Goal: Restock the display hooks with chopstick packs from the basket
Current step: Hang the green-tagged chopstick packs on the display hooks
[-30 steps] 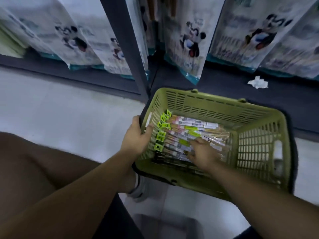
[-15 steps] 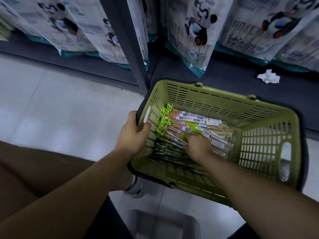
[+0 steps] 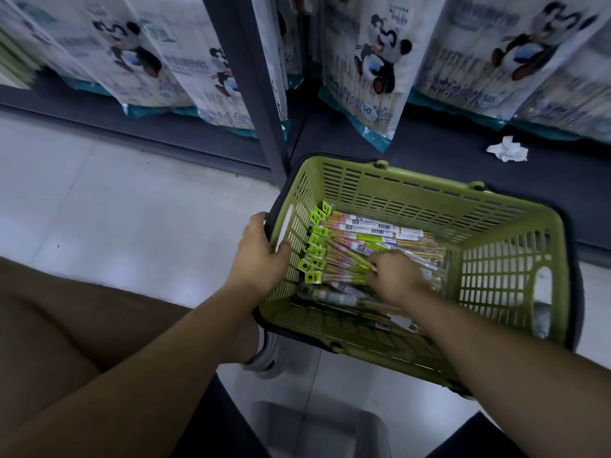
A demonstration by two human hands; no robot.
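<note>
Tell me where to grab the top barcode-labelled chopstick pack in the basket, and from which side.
Probably pinch the chopstick pack at its green hang tab, reaching down from above at the end near the left hand. The packs lie flat and overlapped, but the tabs fan out free along the basket wall.

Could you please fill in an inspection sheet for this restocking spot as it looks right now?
Surface: pale tiled floor, dark shelf base behind it.
Job's things: green basket holding chopstick packs, green tags toward its left wall; display hooks not in view.
Clutter: crumpled white paper on the shelf base; grey box on the floor.
Hands: left hand grips the basket's left rim; right hand inside, fingers curled on the packs.
Cables: nothing seen.
Surroundings: panda-print bags hanging above, dark shelf upright.
</note>
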